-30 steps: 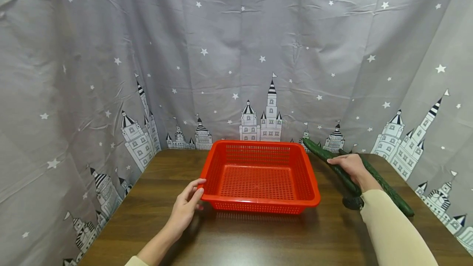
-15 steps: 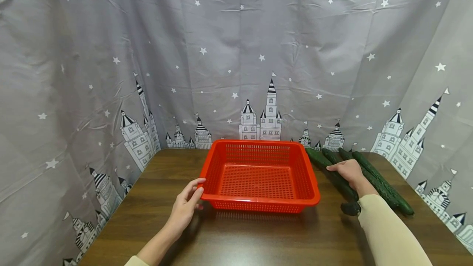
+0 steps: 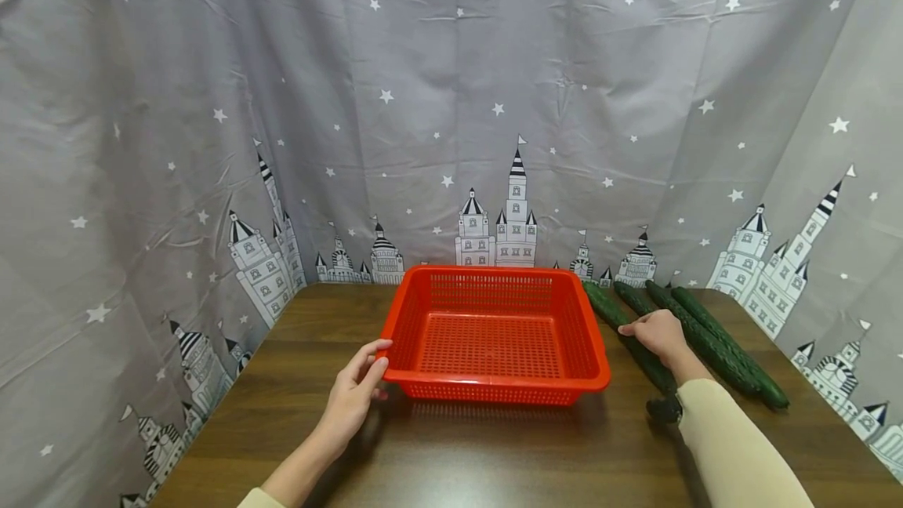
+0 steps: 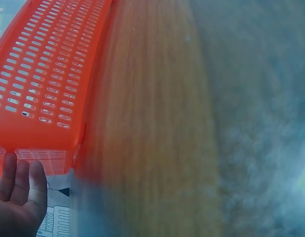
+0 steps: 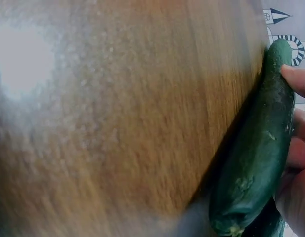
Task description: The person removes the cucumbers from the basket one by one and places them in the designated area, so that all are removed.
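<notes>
In the head view, my left hand (image 3: 353,394) holds the near left corner of a red plastic basket (image 3: 494,382), thumb and fingers at its rim. The left wrist view shows several fingertips (image 4: 37,177) against the basket's slotted wall (image 4: 53,64). To the right of the basket, my right hand (image 3: 659,335) grips a dark green cucumber (image 3: 645,359) lying at table level, its far end pointing toward the curtain. Seen from the right wrist, the thumb and fingers are around this cucumber (image 5: 256,148). Other cucumbers (image 3: 734,355) lie alongside, to the right of that hand.
The brown wooden table (image 3: 451,461) carries everything. A grey curtain (image 3: 423,100) printed with stars and castles hangs behind and at both sides. A small black device (image 3: 663,410) sits at my right wrist.
My right hand has lowered the cucumber toward the table and shifted slightly left, uncovering more of the other cucumbers. My left hand and the basket have stayed in place.
</notes>
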`<state>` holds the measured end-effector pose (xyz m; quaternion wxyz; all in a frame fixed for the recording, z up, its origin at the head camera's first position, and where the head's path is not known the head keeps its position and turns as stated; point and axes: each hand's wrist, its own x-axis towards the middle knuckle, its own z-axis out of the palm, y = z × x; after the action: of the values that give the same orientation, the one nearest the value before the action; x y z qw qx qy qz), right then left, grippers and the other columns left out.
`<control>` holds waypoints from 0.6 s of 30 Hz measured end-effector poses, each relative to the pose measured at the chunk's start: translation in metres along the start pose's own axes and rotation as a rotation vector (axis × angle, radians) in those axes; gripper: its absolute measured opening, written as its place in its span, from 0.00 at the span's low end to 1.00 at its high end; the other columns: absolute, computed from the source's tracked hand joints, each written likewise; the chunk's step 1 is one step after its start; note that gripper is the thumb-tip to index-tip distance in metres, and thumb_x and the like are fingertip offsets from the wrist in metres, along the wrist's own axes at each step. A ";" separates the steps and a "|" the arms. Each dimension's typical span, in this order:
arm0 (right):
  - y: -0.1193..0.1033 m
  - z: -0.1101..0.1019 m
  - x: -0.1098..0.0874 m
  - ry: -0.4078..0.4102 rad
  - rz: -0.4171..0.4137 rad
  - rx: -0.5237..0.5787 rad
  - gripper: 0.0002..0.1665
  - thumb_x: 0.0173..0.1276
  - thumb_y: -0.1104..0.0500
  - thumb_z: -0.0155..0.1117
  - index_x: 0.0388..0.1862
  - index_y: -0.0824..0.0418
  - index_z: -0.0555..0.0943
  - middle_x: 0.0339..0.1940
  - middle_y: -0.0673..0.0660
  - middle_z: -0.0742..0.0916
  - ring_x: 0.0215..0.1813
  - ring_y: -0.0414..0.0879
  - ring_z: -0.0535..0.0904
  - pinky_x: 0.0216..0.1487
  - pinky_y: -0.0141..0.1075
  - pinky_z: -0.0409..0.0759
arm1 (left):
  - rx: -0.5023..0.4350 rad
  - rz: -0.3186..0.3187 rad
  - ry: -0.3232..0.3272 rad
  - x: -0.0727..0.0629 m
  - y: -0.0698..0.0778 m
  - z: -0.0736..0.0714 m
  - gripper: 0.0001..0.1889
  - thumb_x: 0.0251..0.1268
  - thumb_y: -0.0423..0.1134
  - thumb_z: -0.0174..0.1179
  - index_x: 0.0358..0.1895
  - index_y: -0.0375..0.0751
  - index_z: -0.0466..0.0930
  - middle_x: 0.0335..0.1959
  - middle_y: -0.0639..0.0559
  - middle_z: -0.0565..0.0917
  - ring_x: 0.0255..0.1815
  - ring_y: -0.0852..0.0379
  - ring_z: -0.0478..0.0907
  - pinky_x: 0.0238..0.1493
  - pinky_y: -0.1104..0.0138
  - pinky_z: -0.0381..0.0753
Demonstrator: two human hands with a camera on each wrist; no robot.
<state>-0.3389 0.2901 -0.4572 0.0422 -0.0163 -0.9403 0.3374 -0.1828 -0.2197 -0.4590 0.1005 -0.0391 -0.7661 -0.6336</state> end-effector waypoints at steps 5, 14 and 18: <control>-0.001 0.003 -0.001 0.029 0.028 -0.004 0.17 0.61 0.51 0.72 0.21 0.63 0.90 0.17 0.52 0.84 0.32 0.52 0.74 0.28 0.36 0.70 | 0.000 0.003 0.008 0.000 0.002 0.000 0.18 0.77 0.39 0.56 0.66 0.45 0.74 0.45 0.39 0.81 0.41 0.41 0.80 0.39 0.59 0.87; -0.004 0.002 -0.007 0.050 0.055 -0.056 0.21 0.60 0.49 0.73 0.15 0.62 0.86 0.14 0.50 0.81 0.30 0.54 0.75 0.28 0.38 0.71 | 0.003 -0.038 0.009 0.000 0.001 -0.002 0.18 0.76 0.39 0.56 0.66 0.48 0.75 0.47 0.37 0.80 0.42 0.39 0.80 0.41 0.58 0.87; -0.002 0.007 -0.008 0.016 0.032 -0.086 0.20 0.59 0.49 0.73 0.16 0.62 0.86 0.16 0.53 0.83 0.28 0.53 0.75 0.27 0.38 0.72 | 0.021 -0.070 0.035 -0.006 0.004 -0.003 0.17 0.76 0.38 0.56 0.64 0.47 0.76 0.48 0.36 0.81 0.41 0.41 0.80 0.39 0.60 0.86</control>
<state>-0.3321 0.2832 -0.4616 0.0434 -0.0360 -0.9531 0.2973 -0.1756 -0.2210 -0.4557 0.0922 0.0001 -0.7718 -0.6291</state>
